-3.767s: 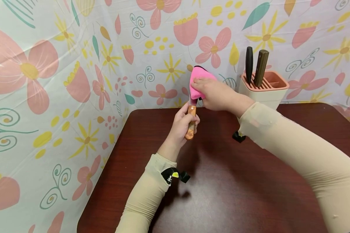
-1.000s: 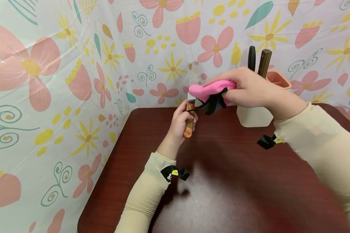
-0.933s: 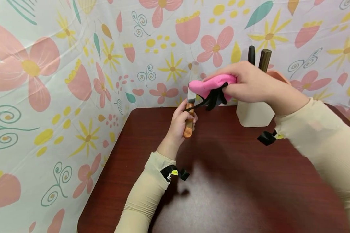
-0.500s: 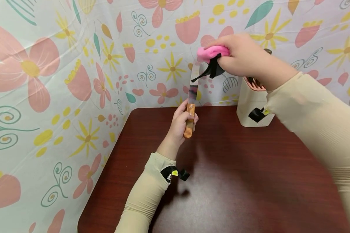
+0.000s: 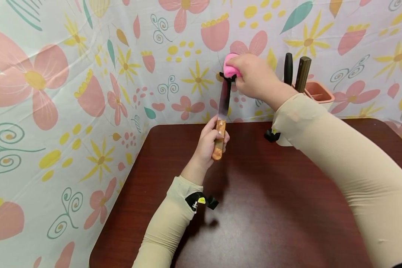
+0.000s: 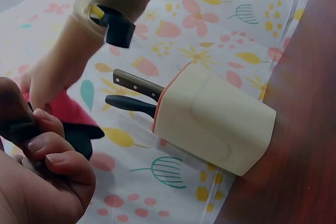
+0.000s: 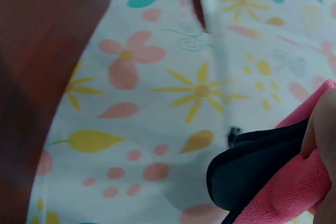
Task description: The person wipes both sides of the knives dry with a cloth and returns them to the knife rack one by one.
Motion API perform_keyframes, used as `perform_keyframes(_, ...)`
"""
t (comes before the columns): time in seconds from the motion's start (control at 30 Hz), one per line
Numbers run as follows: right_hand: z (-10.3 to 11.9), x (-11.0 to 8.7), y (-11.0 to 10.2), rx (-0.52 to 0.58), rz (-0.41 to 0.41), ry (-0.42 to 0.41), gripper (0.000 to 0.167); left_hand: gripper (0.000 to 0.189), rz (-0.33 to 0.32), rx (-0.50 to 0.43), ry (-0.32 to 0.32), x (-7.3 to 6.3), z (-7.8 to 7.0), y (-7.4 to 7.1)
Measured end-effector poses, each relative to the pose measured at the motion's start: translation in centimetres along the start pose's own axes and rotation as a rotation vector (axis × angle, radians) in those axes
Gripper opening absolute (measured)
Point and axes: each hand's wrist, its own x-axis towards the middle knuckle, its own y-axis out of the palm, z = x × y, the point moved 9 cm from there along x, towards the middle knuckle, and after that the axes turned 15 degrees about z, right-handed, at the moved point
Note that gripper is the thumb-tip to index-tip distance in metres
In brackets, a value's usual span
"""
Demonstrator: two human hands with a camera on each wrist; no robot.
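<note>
My left hand (image 5: 207, 143) grips the wooden handle of a knife (image 5: 224, 102), its blade slanting up and away over the table's far edge. Up at the blade's far end, my right hand (image 5: 256, 79) holds a folded pink cloth (image 5: 230, 66) with a black underside, which covers the tip. In the right wrist view the cloth (image 7: 286, 198) is bunched under the fingers, its dark side at the end of the blurred blade (image 7: 219, 56). The left wrist view shows the curled fingers of my left hand (image 6: 58, 166), with the right hand (image 6: 58, 74) and cloth beyond.
A cream knife block (image 6: 215, 119) with an orange top stands on the dark wooden table (image 5: 254, 208) at the back right, partly behind the right forearm. Two knives, one black-handled (image 5: 288, 69) and one brown-handled (image 5: 302, 74), stand in it. A flowered curtain (image 5: 174, 29) lines the back and left.
The cloth was low on the blade near the handle a second ago; my right hand has moved it up and left to the tip. The left hand has kept the knife nearly still.
</note>
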Motion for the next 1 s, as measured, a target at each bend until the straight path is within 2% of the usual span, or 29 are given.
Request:
perform_keyframes(0.27, -0.3, 0.2, 4.0, -0.005, 0.115, -0.005, 0.029, 0.074, -0.006, 0.014, 0.017, 0.1, -0.3, 0.0)
perform_keyframes(0.33, -0.5, 0.2, 4.6, -0.001, 0.142, 0.002, 0.036, 0.074, -0.006, 0.017, 0.016, 0.1, -0.3, 0.0)
perform_keyframes(0.5, -1.1, 0.0, 6.7, 0.016, 0.337, 0.053, 0.068, 0.073, -0.007, 0.043, 0.013, 0.1, -0.1, 0.0)
perform_keyframes(0.57, -1.2, -0.1, 7.4, 0.020, 0.421, 0.070, 0.075, 0.072, -0.006, 0.051, 0.015, 0.1, -0.1, -0.1)
perform_keyframes(0.63, -1.3, -0.1, 7.7, 0.021, 0.469, 0.077, 0.079, 0.073, -0.001, 0.054, 0.021, 0.1, -0.2, 0.0)
perform_keyframes(0.77, -1.7, -0.1, 7.9, 0.037, 0.510, 0.092, 0.083, 0.073, 0.012, 0.061, 0.031, 0.1, -0.3, 0.1)
perform_keyframes(1.0, -2.4, -0.4, 8.1, 0.029, 0.518, 0.095, 0.083, 0.076, 0.030, 0.077, 0.038, 0.2, -0.4, 0.5)
